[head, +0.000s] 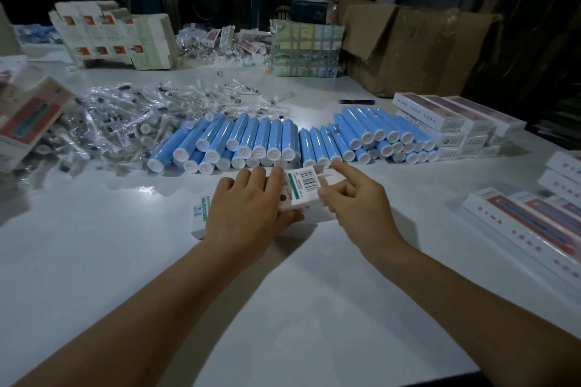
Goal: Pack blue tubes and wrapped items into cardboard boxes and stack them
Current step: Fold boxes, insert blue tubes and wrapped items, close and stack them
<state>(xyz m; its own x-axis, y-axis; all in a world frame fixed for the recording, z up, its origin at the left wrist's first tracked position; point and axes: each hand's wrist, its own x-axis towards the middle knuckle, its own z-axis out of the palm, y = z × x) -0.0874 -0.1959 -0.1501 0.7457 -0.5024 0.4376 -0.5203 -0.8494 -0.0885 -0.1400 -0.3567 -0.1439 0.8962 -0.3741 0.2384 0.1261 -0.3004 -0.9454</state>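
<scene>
Head view. A small white cardboard box with a barcode label and green print (298, 190) is held low over the white table (125, 261), near the middle of the picture. The left hand (248, 214) grips it from the 9 o'clock side, with the fingers laid over the top and the thumb tucked under the near edge. The right hand (352, 201) pinches the box end at 3 o'clock with the thumb and curled fingers, while its first finger is stuck out straight toward 11 o'clock. So the box sits between the two hands, and most of its left part is hidden under the left hand. It cannot be told whether the box end is open or closed, or whether anything is inside yet.

What could go wrong, as a guess: the end flap could be bent or torn if it is pushed too hard by the right hand. The box could be squashed if it is squeezed tightly by the left hand. If a tube is already inside and the end is not shut, it could slide out.

The row of blue plastic tubes with white caps (270, 141) lies just past the hands at 12 o'clock, very near the stuck-out finger. A tube could be bumped and the round tubes could be set rolling. The pile of small items in clear plastic wrap (125, 116) lies at 10 o'clock. Stacks of finished white boxes (452, 122) are seen at 2 o'clock, and more packed boxes with red print (528, 223) at 3 o'clock.
</scene>
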